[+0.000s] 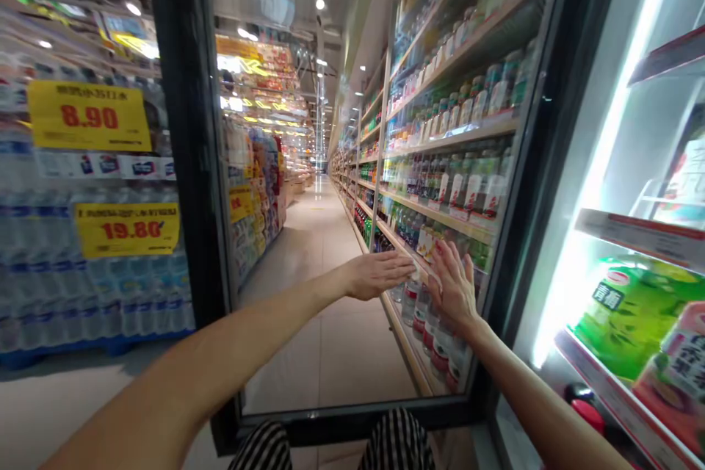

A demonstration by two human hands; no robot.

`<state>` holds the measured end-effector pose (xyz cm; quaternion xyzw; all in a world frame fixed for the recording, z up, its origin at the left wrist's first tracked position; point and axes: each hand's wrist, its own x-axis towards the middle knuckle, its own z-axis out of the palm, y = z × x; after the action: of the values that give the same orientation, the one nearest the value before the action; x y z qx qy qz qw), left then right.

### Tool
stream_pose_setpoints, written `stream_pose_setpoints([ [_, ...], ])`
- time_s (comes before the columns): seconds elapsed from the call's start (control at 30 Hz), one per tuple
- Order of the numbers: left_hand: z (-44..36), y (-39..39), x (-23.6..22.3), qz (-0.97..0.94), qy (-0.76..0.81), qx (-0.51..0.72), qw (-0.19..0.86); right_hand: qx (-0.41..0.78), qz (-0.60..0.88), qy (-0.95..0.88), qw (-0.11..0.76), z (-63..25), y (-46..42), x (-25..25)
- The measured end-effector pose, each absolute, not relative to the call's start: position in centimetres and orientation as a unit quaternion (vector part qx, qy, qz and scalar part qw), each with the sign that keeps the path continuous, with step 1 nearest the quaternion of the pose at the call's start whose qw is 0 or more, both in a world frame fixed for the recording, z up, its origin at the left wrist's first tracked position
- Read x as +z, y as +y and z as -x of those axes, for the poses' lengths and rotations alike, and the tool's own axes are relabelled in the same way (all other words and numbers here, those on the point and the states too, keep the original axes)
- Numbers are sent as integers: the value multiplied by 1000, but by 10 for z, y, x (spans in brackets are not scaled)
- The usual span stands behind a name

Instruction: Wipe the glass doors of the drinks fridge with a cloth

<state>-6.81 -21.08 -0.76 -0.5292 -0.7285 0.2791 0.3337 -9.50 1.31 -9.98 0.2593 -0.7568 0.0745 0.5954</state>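
Observation:
A glass door (324,352) with a black frame stands open in front of me. My left hand (380,274) reaches across it, fingers stretched out flat together and pointing right. Beside it, my right hand (454,283) is raised with its fingers apart, close to the pane. Both hands are at or just in front of the glass; whether they touch it I cannot tell. A faint whitish patch shows between the hands, too blurred to name. Through the pane appear shelves of bottles (471,183).
At the right is a lit cooler with green packs (628,308) and a pink package (680,374) on a shelf (622,411). Stacked water bottles (126,301) with yellow price signs (129,229) stand at the left. A tiled aisle (313,228) runs away behind the glass.

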Motion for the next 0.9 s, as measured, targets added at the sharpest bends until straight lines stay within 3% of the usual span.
stream_pose_setpoints([
  [0.07,71,-209,4,525,-729,280,338,79,-254,-756,598,96,14,-99],
  [0.23,75,-200,43,320,-767,152,535,103,-243,-756,599,97,19,-98],
  [0.37,77,-190,2,407,-730,215,505,150,-281,-723,613,91,10,-98],
  [0.57,73,-195,-26,246,-778,114,567,229,-334,-691,598,81,-61,-77],
  [0.73,55,-247,-28,221,-795,115,553,175,-260,-713,627,84,-117,-48],
  [0.9,44,-279,-44,208,-798,124,552,102,-271,-711,641,107,-65,-35],
])
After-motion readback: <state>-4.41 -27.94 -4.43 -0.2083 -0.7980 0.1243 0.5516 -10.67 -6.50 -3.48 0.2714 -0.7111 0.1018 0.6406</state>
